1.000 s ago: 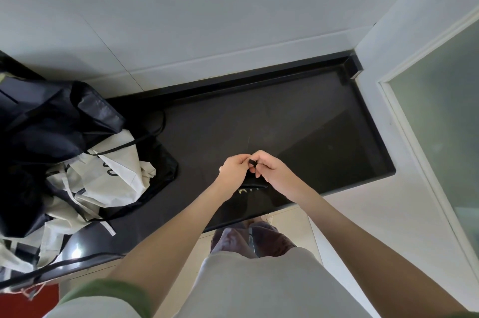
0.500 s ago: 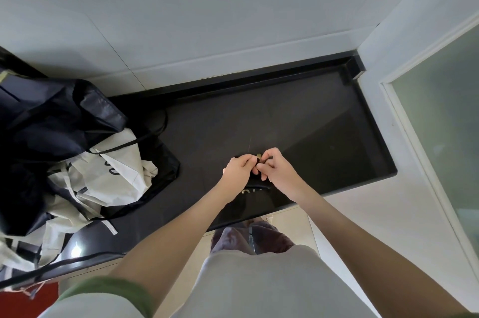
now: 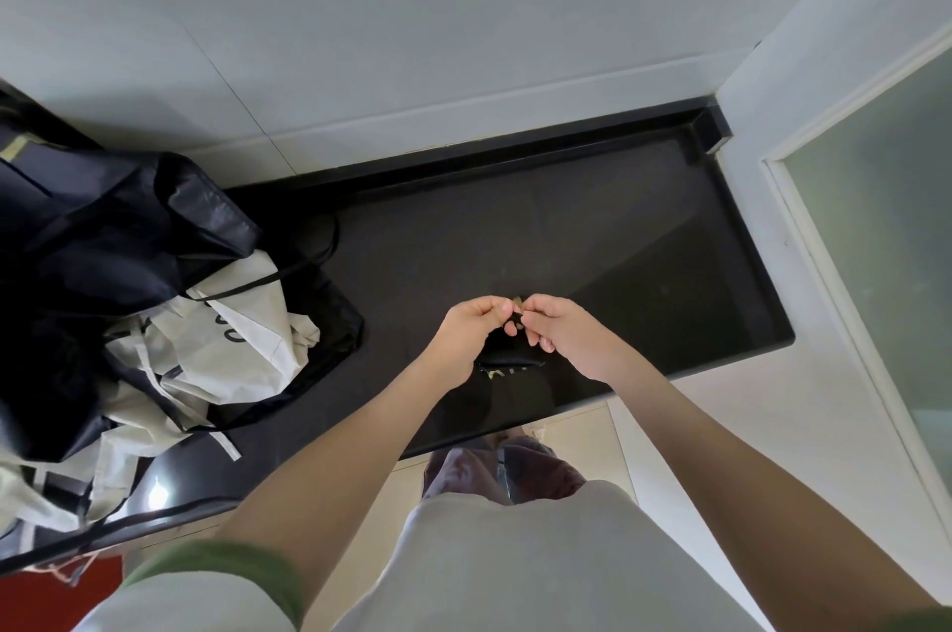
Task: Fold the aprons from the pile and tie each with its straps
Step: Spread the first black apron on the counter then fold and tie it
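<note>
both hands meet over the near middle of the black counter, fingertips almost touching. left hand has its fingers curled in, thumb and forefinger pinching a thin dark strap; right hand is curled the same way and pinches that strap from the other side. the exact knot or loop is too small to make out. right under the hands lies a small folded black apron, flat on the counter near its front edge, some pale lettering showing on its near side, mostly covered by the hands. pile of aprons sits at the left end of the counter, well apart from the hands, black and cream ones crumpled together, loose straps trailing off the front edge. white tiled wall behind, frosted glass panel at right. green sleeve on the left arm.
</note>
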Motion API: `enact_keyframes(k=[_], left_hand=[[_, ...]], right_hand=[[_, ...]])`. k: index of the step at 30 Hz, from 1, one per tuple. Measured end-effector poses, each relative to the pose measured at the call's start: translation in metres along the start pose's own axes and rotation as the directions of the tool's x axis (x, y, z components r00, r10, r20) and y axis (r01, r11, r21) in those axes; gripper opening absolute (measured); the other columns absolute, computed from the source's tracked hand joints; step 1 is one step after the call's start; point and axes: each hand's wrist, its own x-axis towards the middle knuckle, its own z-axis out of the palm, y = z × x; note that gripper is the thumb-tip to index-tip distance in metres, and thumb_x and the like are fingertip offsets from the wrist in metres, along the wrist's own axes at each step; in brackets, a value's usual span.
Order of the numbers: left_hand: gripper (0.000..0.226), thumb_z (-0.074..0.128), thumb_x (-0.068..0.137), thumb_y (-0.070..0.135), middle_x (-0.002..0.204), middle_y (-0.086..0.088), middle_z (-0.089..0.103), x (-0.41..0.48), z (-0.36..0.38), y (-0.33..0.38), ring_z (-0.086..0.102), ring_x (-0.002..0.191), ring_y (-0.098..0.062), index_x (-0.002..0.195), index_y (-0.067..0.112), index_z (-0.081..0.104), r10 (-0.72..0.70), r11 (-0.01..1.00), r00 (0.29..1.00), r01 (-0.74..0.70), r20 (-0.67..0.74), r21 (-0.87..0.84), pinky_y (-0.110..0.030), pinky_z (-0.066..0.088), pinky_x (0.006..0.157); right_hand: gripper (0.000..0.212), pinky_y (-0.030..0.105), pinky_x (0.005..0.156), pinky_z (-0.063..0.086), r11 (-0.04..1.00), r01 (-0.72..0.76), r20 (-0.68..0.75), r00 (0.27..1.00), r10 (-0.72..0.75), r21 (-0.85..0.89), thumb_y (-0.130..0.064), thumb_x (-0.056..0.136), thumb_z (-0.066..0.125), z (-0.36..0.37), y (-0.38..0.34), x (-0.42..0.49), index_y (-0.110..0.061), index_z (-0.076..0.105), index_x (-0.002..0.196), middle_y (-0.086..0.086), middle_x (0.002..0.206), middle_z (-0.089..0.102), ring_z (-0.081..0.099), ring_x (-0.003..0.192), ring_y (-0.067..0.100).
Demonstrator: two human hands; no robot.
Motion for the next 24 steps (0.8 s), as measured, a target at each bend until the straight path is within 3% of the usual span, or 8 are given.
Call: enact_keyframes(k=[5,9,14,16,18,20,22,24], left_hand=[[0.019,0.055,0.097,0.015,0.078,0.004,0.066,-0.003,-0.004,0.006,0.060,0.088,-0.015,0.085,0.021,0.069,0.030,0.967,0.999,-0.034,0.020,0.253,-0.027,0.048,0.084],[0.020,0.062,0.093,0.024,0.113,0.002,0.054,-0.002,-0.002,0.005,0.048,0.105,-0.017,0.080,0.040,0.061,0.106,0.811,0.992,-0.046,-0.070,0.584,-0.025,0.041,0.085],[0.012,0.056,0.096,0.023,0.109,0.000,0.044,-0.007,0.006,0.008,0.042,0.107,-0.020,0.094,0.034,0.061,0.260,0.726,0.958,-0.114,-0.117,0.678,-0.026,0.040,0.087],[0.015,0.050,0.100,0.021,0.108,0.000,0.043,-0.009,0.007,0.007,0.035,0.103,-0.016,0.111,0.026,0.058,0.364,0.541,0.930,-0.162,-0.056,0.825,-0.023,0.035,0.084],[0.021,0.045,0.101,0.017,0.104,0.001,0.048,-0.011,0.007,0.008,0.036,0.100,-0.017,0.122,0.020,0.049,0.436,0.137,0.889,-0.223,0.143,0.965,-0.026,0.032,0.081],[0.030,0.050,0.097,0.014,0.106,0.002,0.055,-0.012,0.005,0.009,0.041,0.103,-0.020,0.126,0.016,0.042,0.423,-0.179,0.848,-0.267,0.319,0.947,-0.029,0.030,0.081],[0.039,0.054,0.095,0.017,0.110,0.001,0.057,-0.011,0.007,0.009,0.044,0.107,-0.022,0.131,0.013,0.040,0.362,-0.358,0.850,-0.252,0.382,0.899,-0.030,0.033,0.086],[0.042,0.065,0.088,0.026,0.104,0.005,0.061,-0.014,0.010,0.009,0.051,0.101,-0.019,0.126,0.016,0.049,0.363,-0.398,0.846,-0.238,0.391,0.886,-0.028,0.039,0.085]], right_hand=[[0.022,0.021,0.053,0.030,0.995,-0.074,0.010,0.997,0.075,-0.064,-0.014,0.104,0.038,0.003,0.002,0.004,-0.008,0.056,0.093,0.000,0.067,0.051,0.035,0.053,0.009],[0.021,0.023,0.054,0.029,0.993,-0.100,0.007,0.995,0.101,-0.055,-0.017,0.105,0.036,0.006,0.003,0.004,-0.011,0.054,0.095,0.001,0.070,0.050,0.033,0.055,0.010],[0.019,0.021,0.053,0.029,0.988,-0.110,-0.022,0.994,0.108,-0.111,-0.020,0.104,0.038,0.008,-0.001,0.003,-0.009,0.053,0.106,-0.001,0.073,0.051,0.032,0.054,0.009],[0.019,0.021,0.055,0.030,0.986,-0.111,-0.056,0.993,0.104,-0.125,-0.020,0.104,0.039,0.010,-0.002,0.003,-0.009,0.054,0.101,-0.001,0.072,0.052,0.033,0.054,0.009],[0.020,0.023,0.059,0.032,0.988,-0.112,-0.073,0.992,0.105,-0.105,-0.021,0.104,0.039,0.012,-0.002,0.003,-0.010,0.053,0.093,-0.001,0.070,0.052,0.035,0.055,0.009],[0.022,0.024,0.061,0.033,0.994,-0.103,-0.069,0.993,0.099,-0.048,-0.023,0.104,0.040,0.013,-0.001,0.001,-0.010,0.053,0.091,0.001,0.069,0.052,0.036,0.056,0.009],[0.026,0.023,0.057,0.031,0.994,-0.107,-0.075,0.991,0.109,0.030,-0.024,0.104,0.039,0.012,-0.002,-0.002,-0.010,0.053,0.088,0.003,0.066,0.051,0.035,0.051,0.007],[0.029,0.022,0.054,0.029,0.987,-0.142,-0.105,0.983,0.150,0.081,-0.021,0.103,0.036,0.012,-0.007,-0.002,-0.012,0.054,0.082,0.005,0.064,0.051,0.035,0.043,0.006]])
